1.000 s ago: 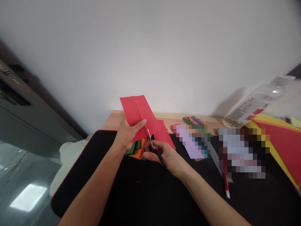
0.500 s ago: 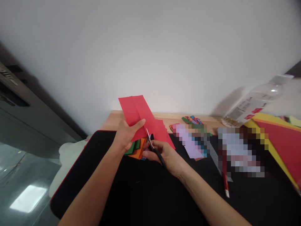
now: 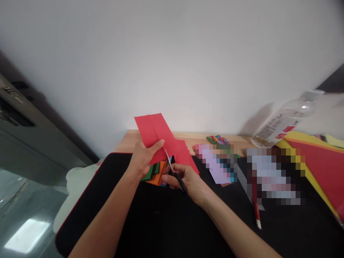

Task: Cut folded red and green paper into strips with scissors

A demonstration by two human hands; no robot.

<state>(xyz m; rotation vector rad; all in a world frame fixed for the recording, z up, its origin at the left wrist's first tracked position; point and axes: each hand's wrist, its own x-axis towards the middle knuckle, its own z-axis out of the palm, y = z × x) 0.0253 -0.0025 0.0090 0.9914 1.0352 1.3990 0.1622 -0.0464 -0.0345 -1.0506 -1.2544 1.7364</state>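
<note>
My left hand (image 3: 143,157) pinches a creased sheet of red paper (image 3: 157,130), thumb on top, and holds it up above the mat. A pair of black-handled scissors (image 3: 179,180) is in my right hand (image 3: 185,177); the blades point up and away, at the lower edge of the red sheet. Whether the blades are parted is hard to make out. More red paper pieces (image 3: 185,156) lie just right of the sheet. Beneath my hands, green paper (image 3: 149,173) and orange paper (image 3: 158,176) are partly hidden.
A black mat (image 3: 161,229) covers most of the wooden table (image 3: 125,141) against the wall. To the right are lilac paper (image 3: 217,172), a clear ruler (image 3: 243,179), a red pencil (image 3: 256,213), a plastic bottle (image 3: 287,118) and large red sheets (image 3: 317,157).
The whole view has shifted slightly, with the scene sitting a little lower. Both hands keep their holds on the red paper and the scissors, and their position barely differs.
</note>
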